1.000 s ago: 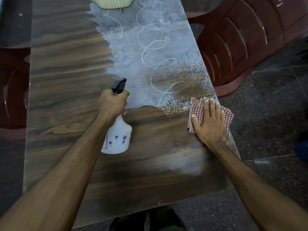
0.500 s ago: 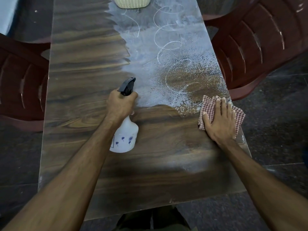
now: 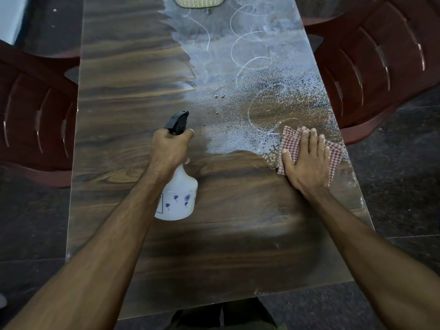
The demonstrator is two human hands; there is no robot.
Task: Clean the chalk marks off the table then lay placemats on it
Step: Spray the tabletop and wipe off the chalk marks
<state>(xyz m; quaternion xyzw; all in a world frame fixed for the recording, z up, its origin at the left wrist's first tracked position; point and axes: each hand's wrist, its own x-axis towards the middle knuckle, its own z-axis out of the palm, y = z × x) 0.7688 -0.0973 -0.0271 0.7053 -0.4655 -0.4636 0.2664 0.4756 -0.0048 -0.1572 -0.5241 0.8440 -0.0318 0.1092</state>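
Observation:
A long wooden table (image 3: 123, 96) carries white chalk marks (image 3: 247, 44), loops and a smeared haze over its far right half. Spray droplets speckle the patch by the right edge. My left hand (image 3: 170, 151) grips the neck of a white spray bottle (image 3: 177, 201) with a black nozzle that points toward the chalk. My right hand (image 3: 307, 160) lies flat, fingers straight, pressing a folded red-and-white checked cloth (image 3: 291, 141) onto the table near the right edge. A pale ribbed item, possibly the placemats (image 3: 198, 1), sits at the far end, cut off by the frame.
Dark red plastic chairs stand on both sides: one chair (image 3: 33, 120) at the left, another chair (image 3: 371, 58) at the right, close to the table edge. Dark tiled floor (image 3: 404, 177) surrounds the table. The near half of the tabletop shows bare wood grain.
The wet speckled patch has spread left toward the bottle, with fresh droplets on the chalk. Both hands keep their places; the view has shifted slightly.

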